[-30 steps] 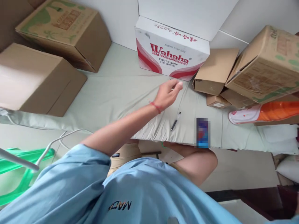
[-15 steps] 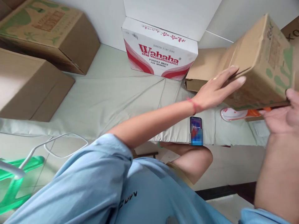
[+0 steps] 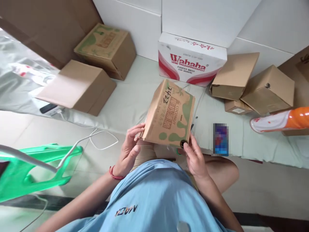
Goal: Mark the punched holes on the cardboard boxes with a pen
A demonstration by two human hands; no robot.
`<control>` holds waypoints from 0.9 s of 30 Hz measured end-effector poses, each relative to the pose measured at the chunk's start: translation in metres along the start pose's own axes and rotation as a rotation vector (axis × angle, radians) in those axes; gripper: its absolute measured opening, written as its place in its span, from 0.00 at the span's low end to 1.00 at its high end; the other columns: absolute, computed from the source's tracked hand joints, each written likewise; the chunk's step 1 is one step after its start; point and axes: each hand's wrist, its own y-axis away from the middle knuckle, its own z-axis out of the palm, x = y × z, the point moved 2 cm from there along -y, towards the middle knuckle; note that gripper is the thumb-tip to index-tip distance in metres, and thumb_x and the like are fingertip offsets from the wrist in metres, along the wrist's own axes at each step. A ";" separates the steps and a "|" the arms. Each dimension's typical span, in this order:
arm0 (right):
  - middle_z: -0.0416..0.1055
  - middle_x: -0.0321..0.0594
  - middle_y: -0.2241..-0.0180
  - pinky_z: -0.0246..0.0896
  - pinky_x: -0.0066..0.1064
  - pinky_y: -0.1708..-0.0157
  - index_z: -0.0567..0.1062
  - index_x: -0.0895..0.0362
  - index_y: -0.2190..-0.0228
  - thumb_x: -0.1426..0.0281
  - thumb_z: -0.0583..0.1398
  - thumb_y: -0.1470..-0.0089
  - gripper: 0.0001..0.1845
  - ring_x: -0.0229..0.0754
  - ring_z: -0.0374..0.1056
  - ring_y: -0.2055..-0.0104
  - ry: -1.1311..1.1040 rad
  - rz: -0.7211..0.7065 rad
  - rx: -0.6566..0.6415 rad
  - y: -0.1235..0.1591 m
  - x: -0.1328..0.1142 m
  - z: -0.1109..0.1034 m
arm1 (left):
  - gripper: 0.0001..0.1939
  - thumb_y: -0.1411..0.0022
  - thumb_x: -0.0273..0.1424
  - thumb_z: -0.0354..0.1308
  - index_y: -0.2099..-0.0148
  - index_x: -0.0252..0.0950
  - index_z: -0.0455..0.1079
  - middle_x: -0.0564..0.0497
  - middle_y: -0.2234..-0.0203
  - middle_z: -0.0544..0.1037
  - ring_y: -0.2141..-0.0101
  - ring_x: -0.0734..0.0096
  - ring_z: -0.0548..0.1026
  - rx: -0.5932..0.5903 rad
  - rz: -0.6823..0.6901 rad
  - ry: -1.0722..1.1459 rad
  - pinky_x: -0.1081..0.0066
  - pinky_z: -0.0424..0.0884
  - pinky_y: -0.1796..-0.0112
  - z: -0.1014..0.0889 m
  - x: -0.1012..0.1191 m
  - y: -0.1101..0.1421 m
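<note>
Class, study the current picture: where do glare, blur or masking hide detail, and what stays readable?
Head view: pale glare on the plain box at left; head view: small print blurred on the Wahaha carton, phone pixelated; head view: "COCONUT" readable on the held box.

Matt brown cardboard forms the coconut box (image 3: 172, 116). Wrinkled pale cloth covers the worktop (image 3: 125, 106). The stool (image 3: 48, 154) is glossy, translucent green plastic.

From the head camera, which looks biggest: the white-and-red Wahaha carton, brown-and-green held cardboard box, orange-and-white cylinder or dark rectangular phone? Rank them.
1. Wahaha carton and held box: too alike to rank; the box seems nearer the camera.
2. Cylinder, though the picture's edge cuts it off.
3. Phone.
</note>
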 end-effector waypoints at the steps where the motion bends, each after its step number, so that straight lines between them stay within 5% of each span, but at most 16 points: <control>1: 0.73 0.38 0.30 0.70 0.46 0.31 0.75 0.43 0.31 0.51 0.70 0.36 0.35 0.53 0.70 0.28 0.079 -0.012 -0.056 -0.001 0.002 -0.001 | 0.30 0.24 0.57 0.54 0.30 0.47 0.70 0.40 0.30 0.70 0.28 0.43 0.67 0.027 -0.037 0.033 0.46 0.74 0.35 -0.006 -0.007 0.006; 3: 0.79 0.44 0.36 0.75 0.44 0.39 0.82 0.49 0.39 0.46 0.65 0.33 0.30 0.54 0.76 0.36 0.304 -0.053 -0.071 -0.007 -0.001 -0.013 | 0.33 0.27 0.56 0.60 0.29 0.45 0.67 0.40 0.31 0.70 0.30 0.45 0.69 0.099 -0.126 0.031 0.49 0.74 0.35 -0.013 -0.019 0.012; 8: 0.82 0.51 0.58 0.72 0.44 0.49 0.81 0.55 0.64 0.39 0.58 0.38 0.32 0.52 0.77 0.55 0.969 -0.131 0.355 -0.050 -0.020 -0.053 | 0.38 0.32 0.56 0.66 0.31 0.41 0.65 0.42 0.36 0.75 0.39 0.50 0.75 0.109 -0.287 -0.130 0.53 0.73 0.37 -0.007 -0.034 -0.003; 14: 0.73 0.40 0.74 0.62 0.38 0.57 0.75 0.52 0.71 0.53 0.68 0.48 0.16 0.51 0.71 0.64 1.119 -0.011 0.439 -0.111 -0.013 -0.057 | 0.33 0.31 0.50 0.61 0.32 0.39 0.64 0.41 0.36 0.76 0.39 0.51 0.77 0.078 -0.242 -0.137 0.56 0.73 0.39 0.002 -0.029 -0.024; 19: 0.66 0.34 0.83 0.53 0.32 0.69 0.72 0.52 0.80 0.57 0.69 0.54 0.16 0.42 0.63 0.74 1.032 0.038 0.413 -0.126 -0.013 -0.061 | 0.34 0.32 0.49 0.62 0.32 0.37 0.64 0.39 0.36 0.75 0.38 0.48 0.75 0.077 -0.222 -0.116 0.53 0.72 0.37 0.004 -0.032 -0.023; 23: 0.64 0.30 0.83 0.48 0.31 0.77 0.73 0.53 0.72 0.45 0.65 0.51 0.24 0.36 0.54 0.80 0.877 -0.080 0.508 -0.102 -0.028 -0.067 | 0.37 0.31 0.51 0.65 0.29 0.38 0.64 0.38 0.33 0.73 0.35 0.47 0.74 0.056 -0.227 -0.052 0.51 0.69 0.34 0.002 -0.040 -0.020; 27: 0.79 0.39 0.71 0.48 0.29 0.80 0.75 0.57 0.49 0.36 0.57 0.43 0.40 0.34 0.56 0.82 0.731 -0.218 0.587 -0.063 -0.041 -0.051 | 0.46 0.31 0.60 0.63 0.23 0.39 0.61 0.37 0.27 0.69 0.29 0.42 0.70 -0.032 -0.233 0.080 0.48 0.68 0.30 -0.006 -0.056 -0.016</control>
